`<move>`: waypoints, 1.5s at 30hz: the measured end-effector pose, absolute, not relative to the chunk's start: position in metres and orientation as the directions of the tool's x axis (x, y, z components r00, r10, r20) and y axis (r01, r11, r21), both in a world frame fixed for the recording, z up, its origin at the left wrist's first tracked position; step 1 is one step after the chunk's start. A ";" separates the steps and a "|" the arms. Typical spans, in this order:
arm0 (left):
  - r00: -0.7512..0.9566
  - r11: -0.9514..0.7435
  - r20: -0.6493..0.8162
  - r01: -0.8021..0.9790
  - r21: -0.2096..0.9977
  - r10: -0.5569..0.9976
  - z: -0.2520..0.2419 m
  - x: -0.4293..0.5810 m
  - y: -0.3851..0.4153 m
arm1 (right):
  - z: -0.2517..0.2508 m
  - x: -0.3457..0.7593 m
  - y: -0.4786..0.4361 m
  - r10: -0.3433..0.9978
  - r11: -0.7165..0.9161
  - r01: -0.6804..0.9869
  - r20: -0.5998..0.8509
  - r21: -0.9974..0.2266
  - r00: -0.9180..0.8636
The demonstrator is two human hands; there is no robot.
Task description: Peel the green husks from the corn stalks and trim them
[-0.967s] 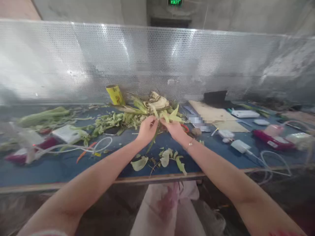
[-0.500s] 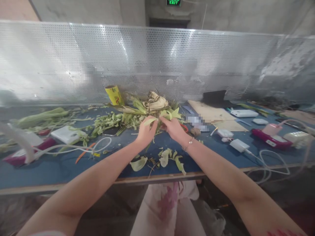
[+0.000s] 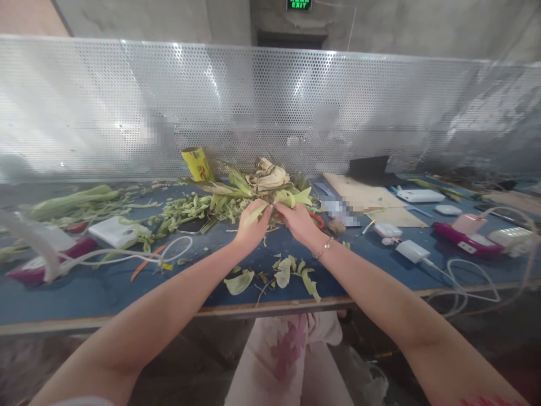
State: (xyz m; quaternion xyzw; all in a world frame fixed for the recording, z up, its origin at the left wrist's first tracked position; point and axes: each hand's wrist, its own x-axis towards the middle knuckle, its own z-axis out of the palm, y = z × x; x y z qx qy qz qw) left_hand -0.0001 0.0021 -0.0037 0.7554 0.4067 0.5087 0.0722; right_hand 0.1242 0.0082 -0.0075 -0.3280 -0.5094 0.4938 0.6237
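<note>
My left hand and my right hand meet above the middle of the blue table, fingertips nearly touching. Both are closed in a pinch on a pale green strip of corn husk; its wider end sticks out beyond my right hand. Another part of pale husk lies across the left fingers; whether it is the same strip is hidden. Just behind the hands lies a heap of green husk pieces, with dry tan husks on top. Loose husk scraps rest near the front edge.
A yellow cardboard tube stands at the back by the perforated metal screen. To the left are green husks, a white box and a cable. Brown paper, chargers and a purple power strip lie right.
The husk ends by both hands have shifted slightly, and the one over my left fingers lies lower. Both hands keep their pinch in almost the same place.
</note>
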 end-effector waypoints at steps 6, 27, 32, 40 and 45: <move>0.154 -0.565 0.553 0.379 0.732 0.819 -0.011 0.001 0.011 | -0.003 0.126 0.005 0.947 0.277 -0.403 0.319 -0.872 -0.042; 0.297 -0.247 0.270 -0.115 0.962 0.916 -0.013 0.005 0.009 | -0.004 0.140 0.012 0.835 0.550 -0.036 0.549 -0.834 0.030; 0.309 -0.280 0.278 -0.038 0.959 0.910 -0.010 0.008 0.006 | 0.002 0.139 0.009 0.842 0.539 -0.112 0.538 -0.835 0.036; 0.319 -0.195 0.181 0.014 0.981 0.930 -0.005 0.010 -0.004 | 0.000 0.140 0.008 0.859 0.503 -0.193 0.512 -0.842 0.005; 0.359 -0.096 0.099 -0.026 0.995 0.928 -0.005 0.011 -0.007 | 0.002 0.142 0.009 0.832 0.555 -0.185 0.545 -0.811 0.106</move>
